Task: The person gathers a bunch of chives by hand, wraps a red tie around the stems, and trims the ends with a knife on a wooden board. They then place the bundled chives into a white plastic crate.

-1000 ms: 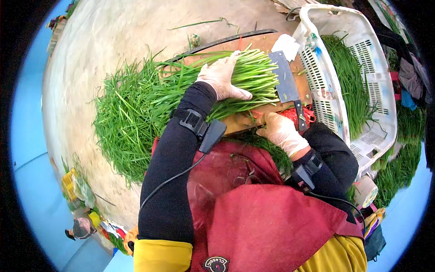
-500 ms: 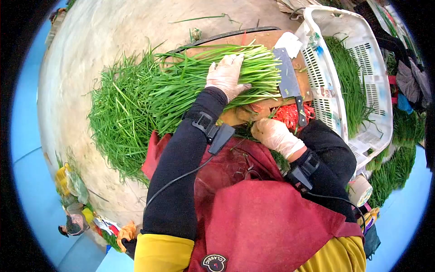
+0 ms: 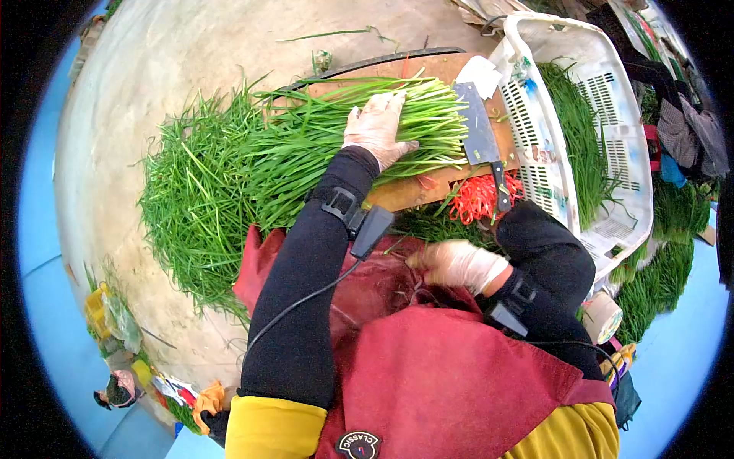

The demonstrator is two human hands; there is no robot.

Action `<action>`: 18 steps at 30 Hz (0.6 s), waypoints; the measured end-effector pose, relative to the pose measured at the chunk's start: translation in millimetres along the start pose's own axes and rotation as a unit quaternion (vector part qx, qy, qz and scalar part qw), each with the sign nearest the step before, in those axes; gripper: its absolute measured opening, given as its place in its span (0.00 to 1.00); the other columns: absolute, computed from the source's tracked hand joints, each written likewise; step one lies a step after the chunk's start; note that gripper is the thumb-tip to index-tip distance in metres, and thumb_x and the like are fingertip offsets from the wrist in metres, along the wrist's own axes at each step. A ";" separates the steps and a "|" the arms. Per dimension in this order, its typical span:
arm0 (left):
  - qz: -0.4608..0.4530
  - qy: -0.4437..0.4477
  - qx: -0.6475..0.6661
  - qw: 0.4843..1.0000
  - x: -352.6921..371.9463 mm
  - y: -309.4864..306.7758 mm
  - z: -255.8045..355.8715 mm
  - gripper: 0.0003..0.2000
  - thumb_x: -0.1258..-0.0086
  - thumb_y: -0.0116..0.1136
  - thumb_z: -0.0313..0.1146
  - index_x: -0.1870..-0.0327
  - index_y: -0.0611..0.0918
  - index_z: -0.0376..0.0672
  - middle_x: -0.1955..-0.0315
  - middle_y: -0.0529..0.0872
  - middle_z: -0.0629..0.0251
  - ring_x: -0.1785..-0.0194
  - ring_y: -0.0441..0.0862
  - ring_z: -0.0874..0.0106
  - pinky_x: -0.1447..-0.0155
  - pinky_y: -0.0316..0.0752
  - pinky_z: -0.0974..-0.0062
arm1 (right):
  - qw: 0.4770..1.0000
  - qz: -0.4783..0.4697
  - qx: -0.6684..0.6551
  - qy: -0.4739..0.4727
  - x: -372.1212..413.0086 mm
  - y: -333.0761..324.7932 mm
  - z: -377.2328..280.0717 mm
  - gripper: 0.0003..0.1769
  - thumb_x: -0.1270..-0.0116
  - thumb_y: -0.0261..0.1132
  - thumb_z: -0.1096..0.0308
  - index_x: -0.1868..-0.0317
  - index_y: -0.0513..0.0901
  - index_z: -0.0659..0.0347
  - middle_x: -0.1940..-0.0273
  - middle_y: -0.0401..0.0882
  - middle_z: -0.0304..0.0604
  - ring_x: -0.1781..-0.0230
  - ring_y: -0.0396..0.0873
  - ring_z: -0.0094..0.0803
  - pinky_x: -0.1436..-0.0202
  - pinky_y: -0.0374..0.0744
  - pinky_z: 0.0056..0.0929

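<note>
My left hand (image 3: 378,130), in a pale glove, lies with spread fingers on a bunch of long green stalks (image 3: 428,115). The stalks rest on a wooden board (image 3: 409,193), their pale cut ends toward a cleaver (image 3: 478,122). Leafy ends of the bunch merge into a loose green pile (image 3: 202,183). My right hand (image 3: 459,265), gloved too and blurred, is over the red apron (image 3: 451,344), below the board; its fingers are smeared by motion. Red strips (image 3: 478,197) lie near the cleaver's black handle.
A white slotted basket (image 3: 547,145) holding green stalks stands right of the board. More greens (image 3: 657,294) lie beyond it, near a round pale container (image 3: 602,317). A white scrap (image 3: 480,75) sits at the board's top corner. Another person (image 3: 118,389) is at the lower left.
My right hand has moved down and slightly left, away from the board's edge and over the apron. My left hand remains on the stalks. The whole view has shifted slightly.
</note>
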State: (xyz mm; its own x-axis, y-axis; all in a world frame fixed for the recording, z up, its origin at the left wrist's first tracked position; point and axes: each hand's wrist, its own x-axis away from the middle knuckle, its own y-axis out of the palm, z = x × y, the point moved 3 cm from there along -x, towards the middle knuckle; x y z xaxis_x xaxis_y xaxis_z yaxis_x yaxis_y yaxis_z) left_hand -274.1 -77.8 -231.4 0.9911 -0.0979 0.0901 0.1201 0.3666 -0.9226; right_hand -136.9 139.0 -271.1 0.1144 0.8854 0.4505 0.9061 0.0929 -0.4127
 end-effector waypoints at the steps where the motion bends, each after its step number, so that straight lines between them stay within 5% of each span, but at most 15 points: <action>1: 0.000 0.000 0.002 1.000 0.6 0.9 0.7 0.44 0.44 0.69 0.53 0.27 0.63 0.47 0.32 0.69 0.61 0.28 0.64 0.62 0.28 0.59 0.55 | 0.989 -0.026 0.058 0.136 -6.9 -42.1 -27.3 0.22 0.36 0.62 0.61 0.41 0.80 0.54 0.53 0.85 0.50 0.50 0.82 0.47 0.47 0.80 0.38; 3: 0.002 0.001 -0.003 1.000 0.9 -0.7 0.2 0.44 0.44 0.69 0.53 0.28 0.63 0.46 0.32 0.70 0.61 0.28 0.65 0.62 0.28 0.60 0.55 | 0.963 0.236 0.038 0.127 -1.2 -59.3 -2.4 0.18 0.36 0.62 0.64 0.46 0.82 0.56 0.57 0.85 0.49 0.54 0.83 0.48 0.51 0.81 0.40; 6: 0.007 0.001 0.000 1.000 1.8 -0.6 0.7 0.44 0.44 0.69 0.53 0.28 0.64 0.46 0.32 0.69 0.61 0.28 0.65 0.62 0.28 0.60 0.55 | 0.906 0.397 0.069 0.128 -16.2 -93.1 7.3 0.15 0.38 0.63 0.61 0.54 0.85 0.55 0.60 0.85 0.50 0.57 0.83 0.50 0.55 0.81 0.43; 10: 0.008 0.001 0.002 1.000 1.1 -0.4 0.4 0.44 0.44 0.69 0.53 0.27 0.63 0.46 0.32 0.69 0.61 0.28 0.65 0.62 0.28 0.60 0.54 | 0.908 0.296 0.094 0.282 -30.2 -104.5 25.8 0.13 0.39 0.63 0.61 0.57 0.85 0.56 0.60 0.85 0.52 0.56 0.83 0.51 0.53 0.80 0.46; 18: -0.006 -0.002 0.018 1.000 2.0 -5.7 0.5 0.45 0.45 0.70 0.53 0.27 0.63 0.46 0.32 0.68 0.59 0.27 0.63 0.60 0.27 0.58 0.53 | 0.912 0.336 -0.019 0.235 -33.7 -93.3 49.8 0.11 0.38 0.65 0.61 0.61 0.84 0.59 0.65 0.84 0.53 0.62 0.82 0.51 0.57 0.79 0.42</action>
State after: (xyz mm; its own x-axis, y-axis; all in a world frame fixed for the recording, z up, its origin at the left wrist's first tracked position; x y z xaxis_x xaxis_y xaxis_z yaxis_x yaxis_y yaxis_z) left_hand -272.8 -79.6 -225.7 0.9897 -0.0994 0.1027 0.1342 0.3987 -0.9072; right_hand -245.6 123.2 -287.1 0.8028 0.4430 0.3992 0.5797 -0.4229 -0.6965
